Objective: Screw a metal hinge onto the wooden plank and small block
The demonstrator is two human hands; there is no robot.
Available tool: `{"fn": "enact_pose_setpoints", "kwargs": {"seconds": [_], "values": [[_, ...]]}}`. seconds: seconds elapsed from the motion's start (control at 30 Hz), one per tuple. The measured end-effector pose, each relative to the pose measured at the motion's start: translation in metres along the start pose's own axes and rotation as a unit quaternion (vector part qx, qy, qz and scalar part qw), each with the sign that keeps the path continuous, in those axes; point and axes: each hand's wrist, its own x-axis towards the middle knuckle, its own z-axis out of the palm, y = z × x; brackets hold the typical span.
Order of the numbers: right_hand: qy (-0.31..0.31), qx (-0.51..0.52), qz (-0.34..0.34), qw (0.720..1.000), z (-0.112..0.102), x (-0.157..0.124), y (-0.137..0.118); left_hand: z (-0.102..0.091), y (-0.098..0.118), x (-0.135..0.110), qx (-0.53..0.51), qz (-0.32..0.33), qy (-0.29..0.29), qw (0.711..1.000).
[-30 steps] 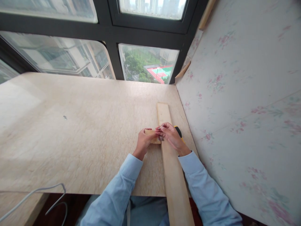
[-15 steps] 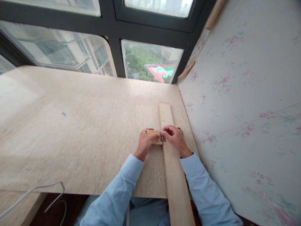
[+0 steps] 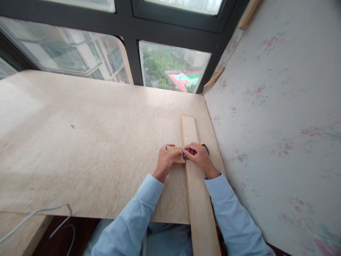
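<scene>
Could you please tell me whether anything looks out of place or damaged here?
Yes: a tan strip beside the window frame seems to curl off the patterned wall, perhaps peeling. A small shiny piece also lies alone at left on the countertop.

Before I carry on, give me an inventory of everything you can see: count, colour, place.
Long board: one, pale wood, right, overhanging the near edge
Short wooden piece: one, pale, against the board's left side
Metal fitting: one, silver, at their joint, partly hidden
Tool: one, yellow and black, beyond the right hand, mostly hidden
Small metal piece: one, silvery, left
Cable: one, white, lower left
Countertop: one, beige, beneath the work
Window frame: one, dark, back
Wall: one, pale with pink flowers, right
Left hand: one, bare, light-blue sleeve, on the short wooden piece
Right hand: one, bare, light-blue sleeve, fingertips at the fitting
</scene>
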Motion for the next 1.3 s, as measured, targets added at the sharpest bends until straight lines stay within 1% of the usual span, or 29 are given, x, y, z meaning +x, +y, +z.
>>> {"fn": "enact_pose_setpoints", "kwargs": {"seconds": [0.13, 0.43, 0.73, 1.03, 1.1, 1.17, 1.27, 1.3], "values": [[-0.009, -0.008, -0.012, 1.000, -0.002, -0.001, -0.001, 0.000, 0.000, -0.001, -0.008, 0.000, -0.003, 1.000], [-0.024, 0.035, 0.005, 0.999, -0.005, -0.004, 0.001, 0.000, 0.001, -0.002, -0.013, 0.003, 0.001, 1.000], [-0.008, 0.061, -0.002, 0.998, -0.004, -0.004, 0.005, 0.000, -0.001, 0.000, 0.000, 0.012, 0.004, 1.000], [0.005, 0.065, 0.025, 0.998, -0.002, -0.004, 0.001, 0.000, -0.001, -0.001, -0.012, 0.010, -0.003, 1.000], [0.021, 0.059, 0.021, 0.998, -0.007, -0.003, -0.002, 0.001, -0.001, -0.001, -0.011, 0.008, -0.003, 1.000], [0.052, 0.036, 0.018, 0.998, -0.017, -0.003, -0.004, 0.000, -0.002, 0.000, -0.011, 0.006, -0.002, 1.000], [0.105, -0.042, 0.032, 0.993, -0.040, -0.009, 0.000, 0.000, -0.002, -0.001, -0.019, 0.003, 0.001, 1.000], [0.111, -0.078, 0.043, 0.990, -0.048, -0.012, 0.003, 0.000, -0.002, -0.001, -0.022, 0.001, 0.001, 1.000]]}}
